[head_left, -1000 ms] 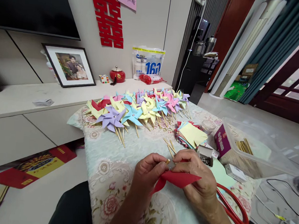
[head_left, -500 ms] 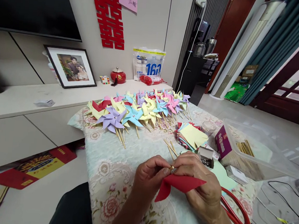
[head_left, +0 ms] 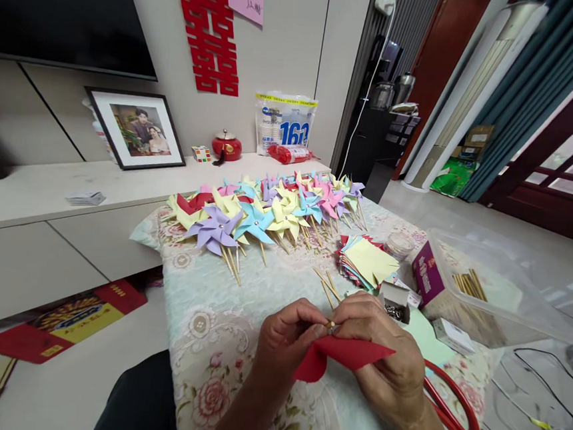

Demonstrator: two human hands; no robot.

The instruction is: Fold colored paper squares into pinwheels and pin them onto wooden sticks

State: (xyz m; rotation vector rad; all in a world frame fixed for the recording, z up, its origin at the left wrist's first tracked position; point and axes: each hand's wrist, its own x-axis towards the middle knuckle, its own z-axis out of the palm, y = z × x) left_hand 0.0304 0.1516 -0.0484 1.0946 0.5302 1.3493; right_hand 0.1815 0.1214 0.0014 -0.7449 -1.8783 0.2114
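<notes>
Both hands meet over the near part of the table, around a folded red paper pinwheel point(head_left: 354, 353). My left hand point(head_left: 288, 336) is closed, with thumb and forefinger pinched at its upper edge. From the other side, my right hand point(head_left: 380, 347) is closed on the same paper. Between the fingertips shows the pale end of a wooden stick point(head_left: 330, 324); the rest of it is hidden. Just beyond the hands lie several loose sticks point(head_left: 328, 285) and a stack of cut coloured paper point(head_left: 365, 259). A small box of metal pins point(head_left: 395, 310) stands by my right hand.
Finished paper pinwheels point(head_left: 256, 222) on sticks cover the table's far side. At the right are a clear plastic bin point(head_left: 501, 287) with sticks, a small white box point(head_left: 454, 335) and red-handled scissors point(head_left: 454, 417). A flowered tablecloth point(head_left: 215, 342) lies underneath.
The red paper's lower left flap has shifted slightly up and to the left, and its shape looks rounder. Both hands keep almost the same place and grip.
</notes>
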